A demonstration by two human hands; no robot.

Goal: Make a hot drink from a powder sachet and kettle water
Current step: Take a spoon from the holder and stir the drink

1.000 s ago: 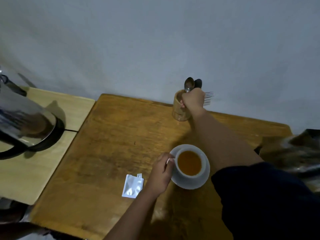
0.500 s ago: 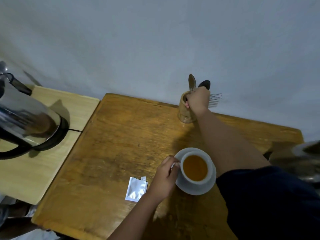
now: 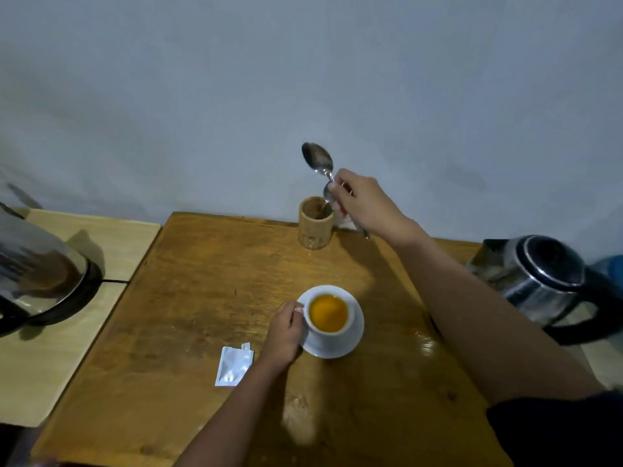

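Note:
A white cup [image 3: 349, 323] full of orange-brown drink stands on a white saucer [image 3: 355, 338] in the middle of the wooden table [image 3: 202, 298]. My left hand [image 3: 285, 332] grips the cup's handle on its left side. My right hand [image 3: 362, 203] is raised beside the wooden cutlery holder [image 3: 315, 227] at the table's far edge, shut on a metal spoon [image 3: 318, 160] whose bowl points up and left. A second spoon bowl shows just under my fingers at the holder's rim. The torn silver sachet [image 3: 234, 365] lies flat to the left of my left wrist.
A steel kettle [image 3: 542, 278] with a black handle stands at the table's right edge. Another shiny kettle [image 3: 37, 278] sits on its base on a paler side table [image 3: 60, 352] to the left. A grey wall rises right behind the holder.
My right hand has lifted a spoon up out of the cutlery holder and moved slightly right. The view has shifted, bringing the right kettle into sight. The left hand stays on the cup handle.

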